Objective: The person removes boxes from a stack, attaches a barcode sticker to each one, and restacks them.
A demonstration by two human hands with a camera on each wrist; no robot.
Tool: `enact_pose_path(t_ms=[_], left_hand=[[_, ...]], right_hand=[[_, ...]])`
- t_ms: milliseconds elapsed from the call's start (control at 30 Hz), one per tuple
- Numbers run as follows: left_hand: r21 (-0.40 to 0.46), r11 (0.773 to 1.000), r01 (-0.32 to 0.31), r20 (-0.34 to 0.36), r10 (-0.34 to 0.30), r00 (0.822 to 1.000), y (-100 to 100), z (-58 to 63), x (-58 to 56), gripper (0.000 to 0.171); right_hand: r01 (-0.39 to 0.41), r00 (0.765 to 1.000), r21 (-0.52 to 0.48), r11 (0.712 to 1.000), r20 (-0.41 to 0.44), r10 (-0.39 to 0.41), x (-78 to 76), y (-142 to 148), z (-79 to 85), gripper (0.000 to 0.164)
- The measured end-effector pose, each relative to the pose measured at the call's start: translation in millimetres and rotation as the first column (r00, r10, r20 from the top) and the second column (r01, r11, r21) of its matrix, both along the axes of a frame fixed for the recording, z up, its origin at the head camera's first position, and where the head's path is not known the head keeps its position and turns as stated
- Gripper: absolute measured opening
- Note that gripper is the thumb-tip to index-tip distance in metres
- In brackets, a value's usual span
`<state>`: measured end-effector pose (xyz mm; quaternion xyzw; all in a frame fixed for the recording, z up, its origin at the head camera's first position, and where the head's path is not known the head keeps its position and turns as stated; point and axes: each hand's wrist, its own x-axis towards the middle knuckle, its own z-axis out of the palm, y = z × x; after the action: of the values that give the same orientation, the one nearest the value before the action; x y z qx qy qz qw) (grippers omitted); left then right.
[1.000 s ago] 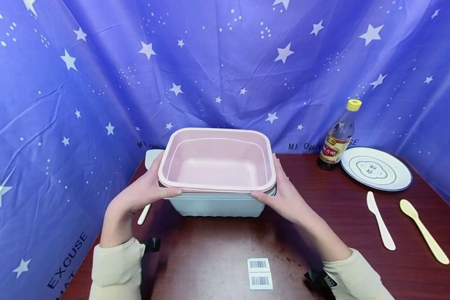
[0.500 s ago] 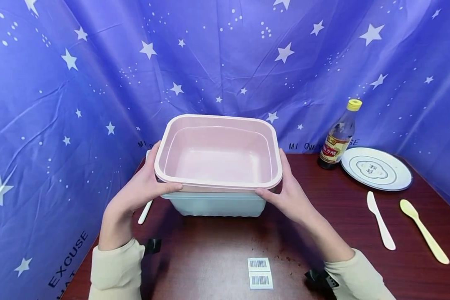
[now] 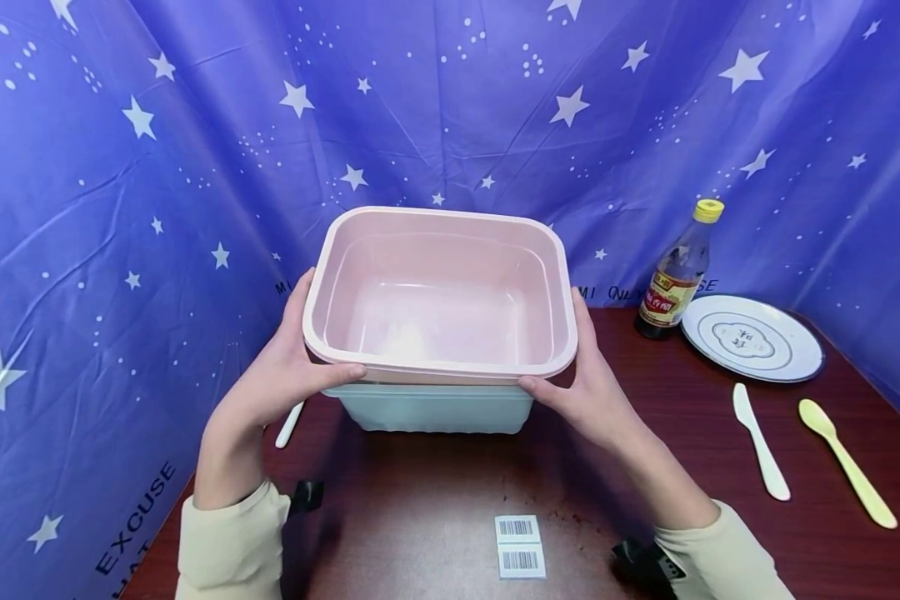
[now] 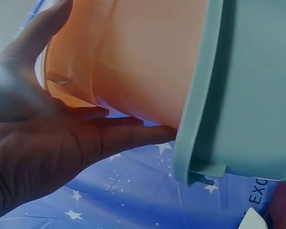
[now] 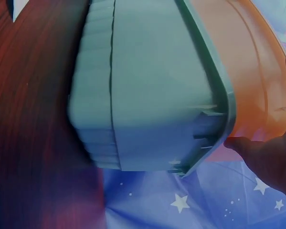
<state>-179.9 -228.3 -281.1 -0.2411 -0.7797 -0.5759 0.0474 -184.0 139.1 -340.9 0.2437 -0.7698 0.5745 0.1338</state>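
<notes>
A pink plastic basin (image 3: 438, 292) is raised and tilted toward the head camera, its hollow facing up. My left hand (image 3: 281, 371) holds its left side, thumb along the front under the rim. The right hand (image 3: 596, 392) holds the opposite side likewise, thumb at the front corner. Below it a light teal basin (image 3: 431, 412) rests on the table. In the left wrist view the pink basin's wall (image 4: 143, 52), tinted orange, still sits partly inside the teal rim (image 4: 195, 114). The right wrist view has the teal basin's side (image 5: 152, 86) with small tabs under its rim.
A brown bottle with a yellow cap (image 3: 671, 271) stands at the back right beside white plates (image 3: 753, 337). Nearer lie a white knife (image 3: 761, 442) and a yellow spoon (image 3: 847, 462). A barcode card (image 3: 520, 547) is in front; a white handle (image 3: 289, 425) lies left.
Both hands have lifted the pink basin upward, and it has come farther out of the teal basin, which has stayed in place.
</notes>
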Motion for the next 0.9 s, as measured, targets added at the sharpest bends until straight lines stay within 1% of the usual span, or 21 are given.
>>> enact_pose_path(t_ms=[333,467,600,900], left_hand=[[0.009,1.000,-0.014,-0.038,0.014,0.999,4.0,12.1,14.8,0.120],[0.040,0.999,0.012,-0.067,-0.009,0.998,8.3,16.2,19.1,0.120],[0.077,0.996,0.048,-0.095,-0.040,0.995,13.3,18.0,21.3,0.120],[0.110,0.992,0.067,-0.097,-0.057,0.994,24.5,17.8,22.5,0.119]], right_hand=[[0.017,1.000,0.010,1.000,-0.025,-0.017,9.1,4.5,11.7,0.117],[0.019,0.999,0.012,1.000,-0.047,-0.019,12.5,8.4,17.2,0.119],[0.008,0.998,0.006,1.000,-0.062,-0.008,15.3,12.3,23.2,0.120],[0.042,0.998,0.052,0.998,-0.057,-0.039,22.3,24.0,34.3,0.121]])
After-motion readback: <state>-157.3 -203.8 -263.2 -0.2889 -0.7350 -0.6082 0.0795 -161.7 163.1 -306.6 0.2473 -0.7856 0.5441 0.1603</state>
